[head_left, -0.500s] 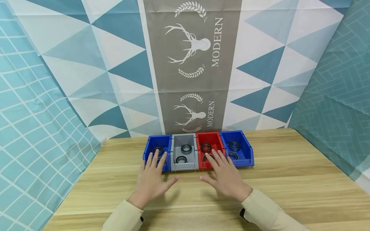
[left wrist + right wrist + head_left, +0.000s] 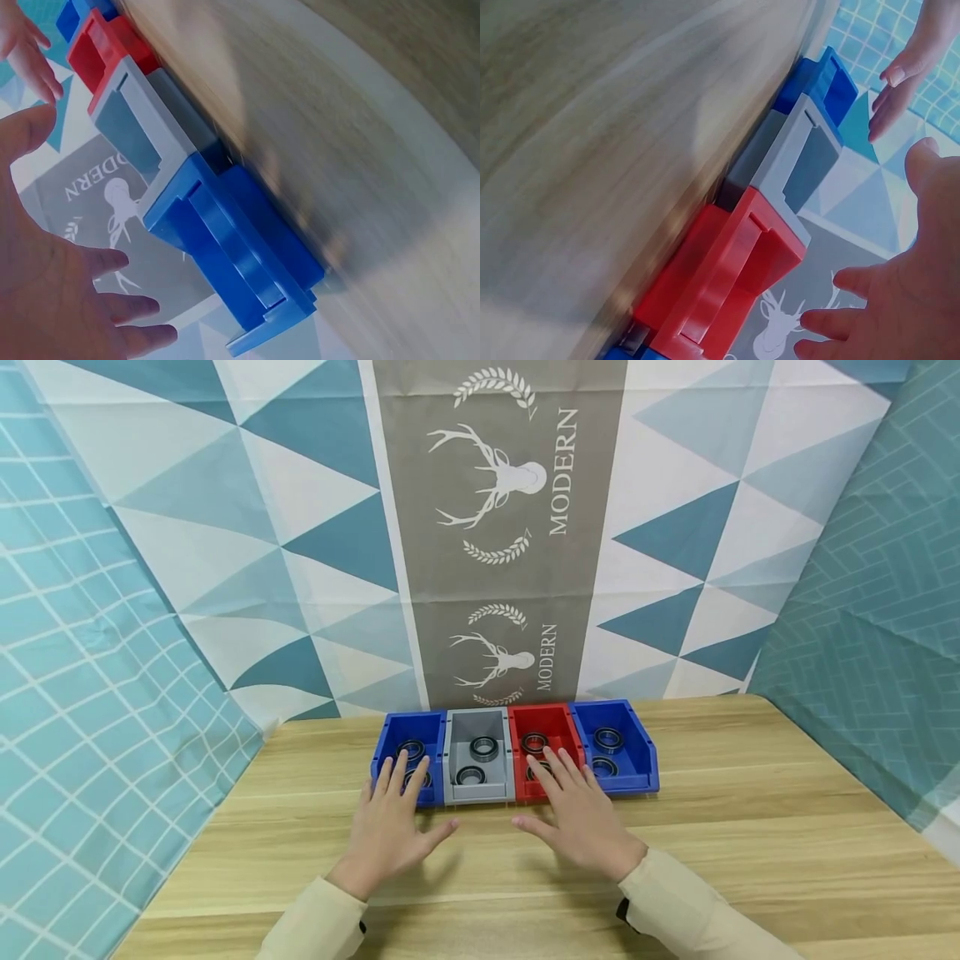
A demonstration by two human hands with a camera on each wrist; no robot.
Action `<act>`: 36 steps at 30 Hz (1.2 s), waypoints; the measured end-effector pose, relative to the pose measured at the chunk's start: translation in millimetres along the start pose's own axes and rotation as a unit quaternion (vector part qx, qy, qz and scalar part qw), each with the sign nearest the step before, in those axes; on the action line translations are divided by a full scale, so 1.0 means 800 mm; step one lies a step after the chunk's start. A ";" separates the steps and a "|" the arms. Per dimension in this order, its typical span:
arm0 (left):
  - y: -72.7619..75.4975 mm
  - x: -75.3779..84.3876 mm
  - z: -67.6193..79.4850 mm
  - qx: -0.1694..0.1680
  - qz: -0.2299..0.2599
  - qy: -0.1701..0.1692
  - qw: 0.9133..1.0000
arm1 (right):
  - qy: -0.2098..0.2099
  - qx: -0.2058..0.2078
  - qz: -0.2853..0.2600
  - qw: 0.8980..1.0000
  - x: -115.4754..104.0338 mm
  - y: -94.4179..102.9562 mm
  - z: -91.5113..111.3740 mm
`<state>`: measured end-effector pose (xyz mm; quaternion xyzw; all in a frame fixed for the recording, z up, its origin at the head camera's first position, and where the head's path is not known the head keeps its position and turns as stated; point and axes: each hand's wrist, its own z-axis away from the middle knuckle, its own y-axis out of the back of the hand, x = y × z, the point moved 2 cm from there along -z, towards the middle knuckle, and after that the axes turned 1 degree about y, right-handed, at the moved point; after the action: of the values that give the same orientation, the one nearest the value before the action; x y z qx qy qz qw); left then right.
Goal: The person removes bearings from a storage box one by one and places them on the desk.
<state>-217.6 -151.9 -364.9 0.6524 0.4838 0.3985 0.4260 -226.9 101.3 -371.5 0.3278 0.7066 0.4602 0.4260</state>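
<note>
My left hand, fingers spread and straight, hovers above the table in front of the left blue bin, its fingertips overlapping that bin in the head view. The right hand is likewise spread with nothing in it, fingertips over the front of the red bin. Between them stands a grey bin, and a second blue bin closes the row at right. Each bin holds two black-and-silver ring bearings, such as this bearing in the grey one; fingers partly cover some of the others.
The four-sided work area is a wood-grain table with a patterned cloth backdrop behind the bins. Tiled-pattern cloth hangs at left, and teal cloth at right. The bins stand side by side near the back edge.
Both hands have drifted very slightly to the left, still spread. The bins and bearings stay where they were.
</note>
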 end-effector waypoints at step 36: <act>0.000 -0.011 -0.011 -0.006 0.007 0.004 1.000 | 0.005 -0.001 -0.002 1.000 -0.022 0.001 -0.028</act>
<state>-227.9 -158.9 -362.8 0.6520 0.4784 0.4069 0.4247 -239.7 77.8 -360.9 0.3238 0.7091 0.4618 0.4231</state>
